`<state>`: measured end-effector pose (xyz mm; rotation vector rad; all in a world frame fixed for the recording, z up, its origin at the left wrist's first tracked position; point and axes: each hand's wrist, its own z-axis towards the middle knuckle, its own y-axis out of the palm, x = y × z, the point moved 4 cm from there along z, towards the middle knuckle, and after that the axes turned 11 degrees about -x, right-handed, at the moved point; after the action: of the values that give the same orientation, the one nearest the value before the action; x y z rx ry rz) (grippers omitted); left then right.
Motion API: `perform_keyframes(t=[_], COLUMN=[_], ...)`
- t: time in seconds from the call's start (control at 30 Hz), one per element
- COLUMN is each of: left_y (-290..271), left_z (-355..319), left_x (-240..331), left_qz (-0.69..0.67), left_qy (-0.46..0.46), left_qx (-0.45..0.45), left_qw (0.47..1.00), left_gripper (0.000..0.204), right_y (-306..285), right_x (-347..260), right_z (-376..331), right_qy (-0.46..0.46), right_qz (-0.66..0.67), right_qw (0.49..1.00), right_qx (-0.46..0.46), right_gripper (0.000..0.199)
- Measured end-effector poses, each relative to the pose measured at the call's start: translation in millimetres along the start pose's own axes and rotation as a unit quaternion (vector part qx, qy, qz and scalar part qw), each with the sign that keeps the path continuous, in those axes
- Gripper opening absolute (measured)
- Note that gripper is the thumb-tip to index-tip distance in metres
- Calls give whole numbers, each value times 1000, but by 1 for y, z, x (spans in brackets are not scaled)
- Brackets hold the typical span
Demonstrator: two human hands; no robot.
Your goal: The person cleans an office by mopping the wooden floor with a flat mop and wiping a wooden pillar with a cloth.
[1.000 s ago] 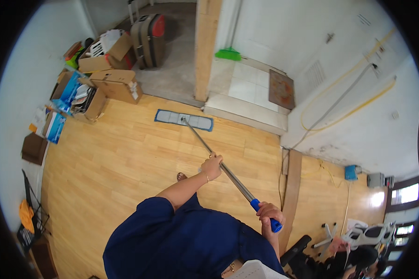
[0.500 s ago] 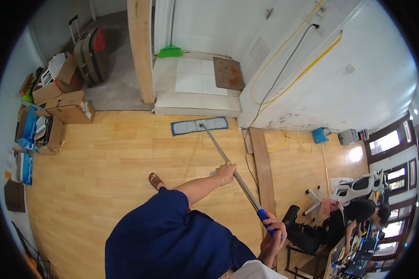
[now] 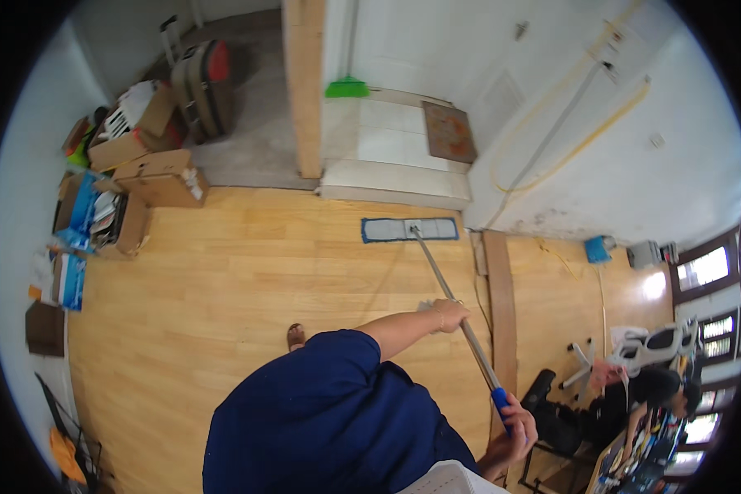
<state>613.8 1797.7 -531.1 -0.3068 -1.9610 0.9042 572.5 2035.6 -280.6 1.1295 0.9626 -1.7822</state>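
Observation:
A flat mop with a blue-edged grey head point(image 3: 389, 230) lies on the wooden floor just in front of the white step. From it a metal pole point(image 3: 436, 270) slants back towards me on the right. Partway down that pole, my left hand point(image 3: 450, 315) is closed around the metal. My right hand point(image 3: 517, 426) grips the blue handle point(image 3: 500, 400) at the pole's near end, its fingers wrapped round it. Some of the handle is hidden behind those fingers.
Left, cardboard boxes point(image 3: 160, 177) and a suitcase point(image 3: 202, 90) stand near the wall. A green broom point(image 3: 347, 87) and a brown mat point(image 3: 449, 132) are on the step point(image 3: 395, 183). A raised brown strip point(image 3: 500, 305) crosses the floor. Lower right, a person point(image 3: 626, 403) sits beside a cluttered desk.
The whole scene has shifted rightward in view. Against the step, the mop head has moved slightly right and turned more level. Both hands keep their hold on the mop.

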Motion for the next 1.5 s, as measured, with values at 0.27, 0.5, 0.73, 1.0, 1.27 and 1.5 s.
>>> perform_keyframes(t=[0.27, 0.5, 0.73, 1.0, 1.27, 1.5], left_y=[-44, -82, -108, -67, -8, 61], left_z=[-144, -252, -360, -388, -321, -260], left_x=[-60, -165, -283, -325, -171, -34], left_qz=[-23, -28, -17, -49, -75, -97], left_qy=[-13, -90, -247, -331, -264, -97], left_qx=[66, 158, 227, 281, 219, 124], left_qw=[998, 983, 942, 899, 936, 983], left_gripper=[14, 10, 11, 14, 12, 15], right_y=[78, 195, 330, 362, 180, 42], right_x=[-60, -62, -40, -6, -11, -31], right_z=[7, 27, 46, 7, -6, -44], right_qy=[-22, -65, -78, -71, -22, -63], right_qz=[60, 132, 125, 135, 161, 277], right_qw=[992, 974, 910, 872, 918, 913], right_qx=[-105, -174, -387, -466, -360, -291], right_gripper=[42, 40, 47, 43, 48, 36])
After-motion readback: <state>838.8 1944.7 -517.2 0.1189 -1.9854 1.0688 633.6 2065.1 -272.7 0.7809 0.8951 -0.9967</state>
